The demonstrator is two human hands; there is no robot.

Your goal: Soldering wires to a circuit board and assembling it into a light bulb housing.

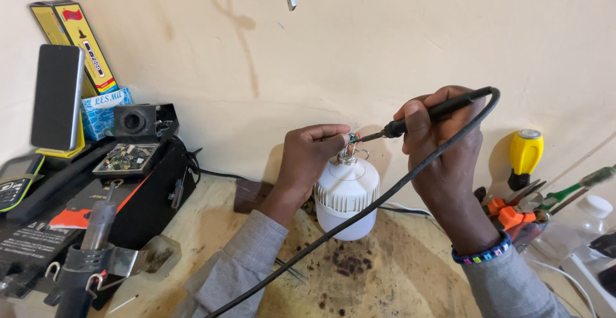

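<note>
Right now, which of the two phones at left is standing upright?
The black smartphone, propped upright against the yellow box. The keypad phone below it lies tilted on the black case, at the frame's edge.

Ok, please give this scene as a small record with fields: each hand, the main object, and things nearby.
left hand: holds small wires at the top of the bulb
right hand: grips a soldering iron, tip at the wires
main object: white bulb, standing base-up on the wooden bench
nearby right: yellow-handled tool, orange pliers
nearby left: black phone

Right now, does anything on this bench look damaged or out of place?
Yes: the white bulb stands with its metal base stripped and wires bare under the soldering iron, and dark burn stains mark the wooden benchtop.
</note>
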